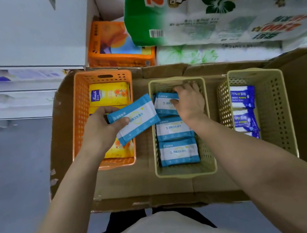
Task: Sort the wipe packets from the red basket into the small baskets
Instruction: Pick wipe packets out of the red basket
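Four light-blue packets (177, 151), three baskets (186, 173)

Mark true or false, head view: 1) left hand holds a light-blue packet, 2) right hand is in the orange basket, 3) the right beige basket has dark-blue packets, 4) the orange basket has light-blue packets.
1) True: the left hand holds a light-blue packet.
2) False: the right hand is in the middle beige basket, on the packets there.
3) True: the right beige basket holds dark-blue packets.
4) False: the orange basket holds yellow packets.
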A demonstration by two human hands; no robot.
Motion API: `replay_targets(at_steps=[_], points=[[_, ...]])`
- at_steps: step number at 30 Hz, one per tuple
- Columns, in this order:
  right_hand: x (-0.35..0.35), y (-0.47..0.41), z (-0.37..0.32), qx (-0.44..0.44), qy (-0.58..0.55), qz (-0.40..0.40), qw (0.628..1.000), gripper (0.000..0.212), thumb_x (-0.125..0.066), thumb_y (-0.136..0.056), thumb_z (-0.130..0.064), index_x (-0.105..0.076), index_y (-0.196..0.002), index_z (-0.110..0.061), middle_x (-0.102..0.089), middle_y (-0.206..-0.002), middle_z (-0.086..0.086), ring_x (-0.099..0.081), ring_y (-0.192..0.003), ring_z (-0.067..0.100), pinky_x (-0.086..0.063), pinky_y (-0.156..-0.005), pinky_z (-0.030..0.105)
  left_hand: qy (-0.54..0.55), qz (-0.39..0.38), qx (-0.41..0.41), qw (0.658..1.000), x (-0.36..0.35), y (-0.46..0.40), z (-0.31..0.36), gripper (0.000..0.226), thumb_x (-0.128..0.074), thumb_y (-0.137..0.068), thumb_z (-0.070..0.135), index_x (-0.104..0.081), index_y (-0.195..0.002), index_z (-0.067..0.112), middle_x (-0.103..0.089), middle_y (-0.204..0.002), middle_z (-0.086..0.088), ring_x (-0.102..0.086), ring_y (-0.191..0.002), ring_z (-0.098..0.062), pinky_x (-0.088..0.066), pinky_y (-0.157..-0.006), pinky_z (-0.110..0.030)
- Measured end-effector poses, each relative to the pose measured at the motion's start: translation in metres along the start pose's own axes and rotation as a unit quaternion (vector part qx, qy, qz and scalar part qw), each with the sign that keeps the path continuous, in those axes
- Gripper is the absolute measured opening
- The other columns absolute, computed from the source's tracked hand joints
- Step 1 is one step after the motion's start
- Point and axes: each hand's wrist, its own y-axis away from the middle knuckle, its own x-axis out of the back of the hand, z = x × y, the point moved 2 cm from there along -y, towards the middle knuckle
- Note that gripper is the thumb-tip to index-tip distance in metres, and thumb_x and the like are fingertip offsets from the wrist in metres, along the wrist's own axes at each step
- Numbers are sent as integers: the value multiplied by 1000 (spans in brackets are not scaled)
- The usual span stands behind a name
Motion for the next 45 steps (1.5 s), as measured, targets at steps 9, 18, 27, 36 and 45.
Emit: replay_targets(at_steps=[9, 18, 27, 36, 45], points=[[83, 44, -13, 110, -355, -366, 853, 41, -75, -84, -39, -64, -123, -33, -67, -120, -10, -62, -112, 6, -48, -98, 29, 28, -129, -32, 991, -42, 2, 24, 23, -76, -83, 17, -65, -102, 11, -72, -95, -7, -70, -86, -21, -57, -73, -37], [56, 26, 29, 16, -193, -221, 956, 34, -71, -89, -21, -68, -122, -17, -63, -105, -2, -57, -95, 12, -41, -81, 22, -110, -58, -60, 990, -94, -3, 4, 60, -64, -93, 23, -39, -147, 14, -52, -142, -5, -49, -130, -22, -42, -104, -34], [-4, 27, 15, 59, -95, -226, 968, 38, -65, -94, -22, -62, -131, -20, -56, -138, 4, -52, -125, 23, -40, -103, 31, -79, -63, -52, 994, -102, -3, -14, 57, -63, -93, 15, -45, -145, 29, -64, -127, -2, -57, -119, -20, -48, -92, -30], [-9, 37, 20, 84, -59, -179, 979, 23, -69, -89, -24, -64, -112, -26, -66, -115, 1, -60, -106, 21, -52, -84, 36, -92, -79, -43, 992, -102, -10, -8, 57, -61, -94, 13, -44, -144, 33, -64, -127, -2, -56, -119, -19, -50, -94, -33], [-13, 46, 19, 73, -15, -134, 988, 30, -59, -96, -23, -62, -126, -22, -65, -120, 4, -57, -113, 23, -50, -86, 36, -83, -80, -40, 993, -102, -6, -9, 58, -60, -94, 14, -42, -145, 34, -60, -130, -5, -53, -123, -21, -53, -95, -41]])
